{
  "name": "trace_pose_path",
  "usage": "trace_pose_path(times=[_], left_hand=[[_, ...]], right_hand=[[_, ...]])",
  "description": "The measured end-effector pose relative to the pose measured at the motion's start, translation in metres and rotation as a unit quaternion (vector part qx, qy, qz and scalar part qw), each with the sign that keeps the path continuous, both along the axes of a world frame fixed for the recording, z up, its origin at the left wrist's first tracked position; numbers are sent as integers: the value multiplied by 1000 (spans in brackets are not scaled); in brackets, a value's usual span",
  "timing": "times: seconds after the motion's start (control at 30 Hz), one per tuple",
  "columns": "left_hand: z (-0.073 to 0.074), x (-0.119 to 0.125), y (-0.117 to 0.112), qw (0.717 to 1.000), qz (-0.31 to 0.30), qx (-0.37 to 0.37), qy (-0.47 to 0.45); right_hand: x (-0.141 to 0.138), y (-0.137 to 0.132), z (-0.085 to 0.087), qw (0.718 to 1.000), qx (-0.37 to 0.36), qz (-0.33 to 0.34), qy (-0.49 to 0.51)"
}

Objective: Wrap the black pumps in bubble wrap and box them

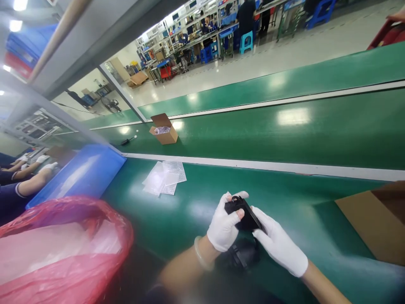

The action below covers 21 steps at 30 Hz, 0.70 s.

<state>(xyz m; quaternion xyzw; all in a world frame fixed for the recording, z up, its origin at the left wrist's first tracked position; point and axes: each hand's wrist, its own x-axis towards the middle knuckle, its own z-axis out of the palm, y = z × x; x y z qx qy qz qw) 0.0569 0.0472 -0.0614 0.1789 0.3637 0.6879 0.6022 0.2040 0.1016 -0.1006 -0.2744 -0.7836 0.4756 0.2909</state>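
Note:
Both my hands wear white gloves and hold a small black device [243, 212] over the near edge of the green table [284, 198]. My left hand [225, 223] wraps round its left side, thumb pressed on top. My right hand [278, 247] grips its right end from below. Another black part [242, 255] lies under my hands, partly hidden. A pale bracelet sits on my left wrist.
Clear plastic bags [164, 177] lie on the table to the left. A small open cardboard box [163, 128] rides the green conveyor belt [284, 131]. A blue tray [79, 173], a red plastic bag [57, 249], a brown carton [376, 223]. Co-workers' gloved hands [42, 162] at far left.

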Motion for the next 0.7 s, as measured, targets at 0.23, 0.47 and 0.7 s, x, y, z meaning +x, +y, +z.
trace_pose_path(times=[0.23,0.47,0.7], left_hand=[[-11,-1,4,996,7,-9,84],[13,-139,22,566,4,-169,807],[20,-216,21,522,15,-238,819]], right_hand=[[-22,-22,-10,917,-368,-123,89],[-32,-23,4,844,-487,-135,181],[-30,-25,-1,822,-518,-127,199]])
